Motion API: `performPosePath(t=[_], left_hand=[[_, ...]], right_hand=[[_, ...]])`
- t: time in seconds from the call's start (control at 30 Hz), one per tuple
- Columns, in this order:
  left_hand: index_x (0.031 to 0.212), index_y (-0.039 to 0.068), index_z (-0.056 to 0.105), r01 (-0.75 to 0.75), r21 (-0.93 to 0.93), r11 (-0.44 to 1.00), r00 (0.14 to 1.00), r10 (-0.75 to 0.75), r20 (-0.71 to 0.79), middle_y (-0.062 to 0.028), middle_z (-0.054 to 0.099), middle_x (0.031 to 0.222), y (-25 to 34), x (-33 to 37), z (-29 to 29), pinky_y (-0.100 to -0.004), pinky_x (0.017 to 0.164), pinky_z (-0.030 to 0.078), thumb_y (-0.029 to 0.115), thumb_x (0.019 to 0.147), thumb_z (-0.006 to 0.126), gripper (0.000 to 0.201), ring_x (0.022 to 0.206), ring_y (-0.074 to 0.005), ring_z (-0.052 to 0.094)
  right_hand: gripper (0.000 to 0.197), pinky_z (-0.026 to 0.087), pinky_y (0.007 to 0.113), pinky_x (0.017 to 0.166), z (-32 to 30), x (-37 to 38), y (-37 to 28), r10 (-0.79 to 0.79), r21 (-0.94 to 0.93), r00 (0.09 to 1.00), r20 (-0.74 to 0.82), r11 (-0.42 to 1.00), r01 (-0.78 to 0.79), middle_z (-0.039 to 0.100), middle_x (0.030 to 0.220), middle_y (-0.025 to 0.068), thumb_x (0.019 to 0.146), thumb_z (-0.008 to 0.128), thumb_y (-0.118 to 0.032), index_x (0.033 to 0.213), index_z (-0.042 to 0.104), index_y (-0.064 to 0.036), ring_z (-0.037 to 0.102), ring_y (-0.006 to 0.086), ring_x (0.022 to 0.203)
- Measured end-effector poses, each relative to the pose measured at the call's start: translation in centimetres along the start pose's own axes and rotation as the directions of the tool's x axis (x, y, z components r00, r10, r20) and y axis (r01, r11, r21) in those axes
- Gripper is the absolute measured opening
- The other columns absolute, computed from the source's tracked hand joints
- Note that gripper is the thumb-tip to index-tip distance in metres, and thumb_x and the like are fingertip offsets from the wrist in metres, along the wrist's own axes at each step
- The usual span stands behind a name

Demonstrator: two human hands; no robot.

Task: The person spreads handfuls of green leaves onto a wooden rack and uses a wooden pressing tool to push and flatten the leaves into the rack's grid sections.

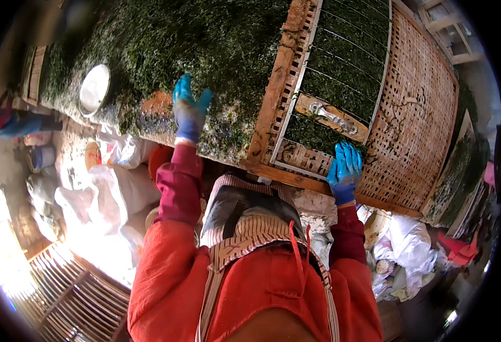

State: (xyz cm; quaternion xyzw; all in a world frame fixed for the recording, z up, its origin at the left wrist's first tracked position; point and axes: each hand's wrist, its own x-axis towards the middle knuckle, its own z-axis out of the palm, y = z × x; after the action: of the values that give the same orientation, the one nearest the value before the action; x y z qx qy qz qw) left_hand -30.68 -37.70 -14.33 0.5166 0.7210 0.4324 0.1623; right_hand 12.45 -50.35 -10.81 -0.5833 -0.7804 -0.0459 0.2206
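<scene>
My left hand, in a blue glove, is spread with nothing in it at the near edge of a broad heap of shredded dark green leafy stuff. My right hand, also in a blue glove, lies with fingers extended over the near edge of a woven lattice tray. Its fingertips reach green shreds beside a thin metal frame. Crosswise on that frame rests a wooden board with a metal handle, just beyond my right fingertips. Green shreds fill the frame in strips parted by thin lines.
A white bowl sits on the table's left part. Wooden bars edge the tray. White sacks stand below at left, near a slatted rack. A person in blue is at the far left. More bags lie below right.
</scene>
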Motion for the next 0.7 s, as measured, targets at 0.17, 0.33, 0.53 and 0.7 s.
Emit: performPosePath(t=[0.17,0.33,0.53,0.7], left_hand=[[0.119,0.006,0.076,0.030,-0.040,0.999,0.976,-0.021,0.217,-0.0156,0.074,0.123,-5.1,3.3,2.1,-0.0356,0.096,0.059,0.005,0.087,0.076,0.032,0.105,-0.0242,0.072],[0.097,0.009,0.075,0.133,-0.732,0.668,0.991,-0.070,0.116,-0.0084,0.077,0.114,-7.1,3.2,-1.0,-0.0280,0.083,0.059,-0.008,0.082,0.071,0.023,0.093,-0.0183,0.072],[0.085,0.007,0.069,0.272,-0.870,0.411,0.962,-0.106,0.251,-0.0020,0.063,0.094,5.7,0.1,-3.1,-0.0427,0.104,0.053,-0.011,0.079,0.066,0.019,0.099,-0.0191,0.066],[0.095,0.000,0.076,0.100,-0.836,0.539,0.833,0.415,0.367,-0.0139,0.072,0.117,19.3,-7.9,0.2,-0.0371,0.099,0.056,-0.018,0.083,0.063,0.026,0.118,-0.0253,0.067]], right_hand=[[0.040,0.045,0.052,0.110,-0.3,0.2,-0.2,-0.031,0.011,0.999,-0.020,0.999,0.031,0.068,0.129,0.0171,0.089,0.059,-0.008,0.128,0.069,-0.0030,0.064,0.0384,0.120],[0.040,0.045,0.052,0.111,-0.2,-0.3,0.0,-0.028,0.011,0.999,-0.034,1.000,0.028,0.067,0.133,0.0169,0.092,0.058,-0.009,0.130,0.069,-0.0042,0.063,0.0372,0.122],[0.043,0.044,0.052,0.112,-0.4,-1.4,0.7,0.042,0.143,0.970,-0.238,0.990,-0.007,0.063,0.139,0.0205,0.092,0.060,-0.003,0.135,0.065,-0.0012,0.060,0.0400,0.127],[0.046,0.047,0.048,0.110,0.1,-3.4,1.8,0.410,0.236,0.772,-0.485,0.912,-0.336,0.058,0.144,0.0234,0.094,0.059,0.001,0.140,0.061,0.0023,0.057,0.0440,0.131]])
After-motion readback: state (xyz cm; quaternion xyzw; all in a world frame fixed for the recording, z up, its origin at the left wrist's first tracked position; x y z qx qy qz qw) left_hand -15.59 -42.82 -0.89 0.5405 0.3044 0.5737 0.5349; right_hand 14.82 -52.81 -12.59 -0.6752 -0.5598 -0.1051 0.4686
